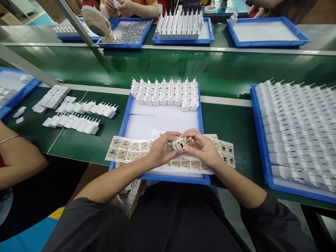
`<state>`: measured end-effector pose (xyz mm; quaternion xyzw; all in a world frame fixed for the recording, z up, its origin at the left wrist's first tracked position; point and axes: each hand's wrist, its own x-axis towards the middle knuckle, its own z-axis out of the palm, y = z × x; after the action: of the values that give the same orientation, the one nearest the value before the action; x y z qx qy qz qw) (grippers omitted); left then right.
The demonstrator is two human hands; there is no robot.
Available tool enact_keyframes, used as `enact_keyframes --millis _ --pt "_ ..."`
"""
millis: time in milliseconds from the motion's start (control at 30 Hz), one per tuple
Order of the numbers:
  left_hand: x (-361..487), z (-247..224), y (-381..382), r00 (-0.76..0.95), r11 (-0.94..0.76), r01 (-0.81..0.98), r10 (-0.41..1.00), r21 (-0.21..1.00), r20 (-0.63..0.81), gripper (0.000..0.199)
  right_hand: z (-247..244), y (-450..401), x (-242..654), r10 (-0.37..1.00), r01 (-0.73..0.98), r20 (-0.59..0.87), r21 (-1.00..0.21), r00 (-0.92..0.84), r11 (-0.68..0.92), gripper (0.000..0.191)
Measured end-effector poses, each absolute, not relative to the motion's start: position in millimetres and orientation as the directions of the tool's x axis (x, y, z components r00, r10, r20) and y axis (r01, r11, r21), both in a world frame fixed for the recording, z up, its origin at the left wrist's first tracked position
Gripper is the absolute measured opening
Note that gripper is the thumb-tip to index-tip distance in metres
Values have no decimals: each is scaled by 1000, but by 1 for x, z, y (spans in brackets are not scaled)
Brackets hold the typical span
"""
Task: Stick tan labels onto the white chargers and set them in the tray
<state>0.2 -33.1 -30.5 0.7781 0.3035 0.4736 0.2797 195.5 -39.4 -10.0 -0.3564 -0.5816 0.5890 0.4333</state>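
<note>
My left hand (163,149) grips a white charger plug (178,144) above the near half of a blue tray (201,122). The plug's end face, with a tan sticker and a dark port, is turned up toward me. On the right side of that face, the thumb and fingers of my right hand (201,147) pinch the sticker's edge. Beneath both hands lie overlapping sheets of tan stickers (135,146), spread across the tray and past its sides. Rows of white charger plugs (163,92) stand with pins up at the tray's far end.
To the right, another blue tray (262,147) holds many white plugs. Loose plugs (75,122) lie in rows at left, near a person's arm (18,154). Beyond the green conveyor (118,66) are more trays, a fan (97,21) and another person's hands (119,6).
</note>
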Motion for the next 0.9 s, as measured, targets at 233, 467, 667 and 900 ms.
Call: enact_keyframes --millis 233,467,667,900 --pt "3 -39 -32 426 -762 311 646 568 634 33 -12 -50 183 953 -73 65 -996 -295 46 25" --pt "3 -37 -34 433 -804 347 594 483 678 39 -20 -52 181 974 -251 27 -968 -224 -31 11" --pt "1 -36 -33 416 -808 333 589 486 693 41 -19 -52 179 974 -338 10 -939 -226 -69 11" --pt "2 -37 -33 428 -838 374 535 396 728 43 -19 -53 177 976 -367 -8 -926 -217 -88 6"
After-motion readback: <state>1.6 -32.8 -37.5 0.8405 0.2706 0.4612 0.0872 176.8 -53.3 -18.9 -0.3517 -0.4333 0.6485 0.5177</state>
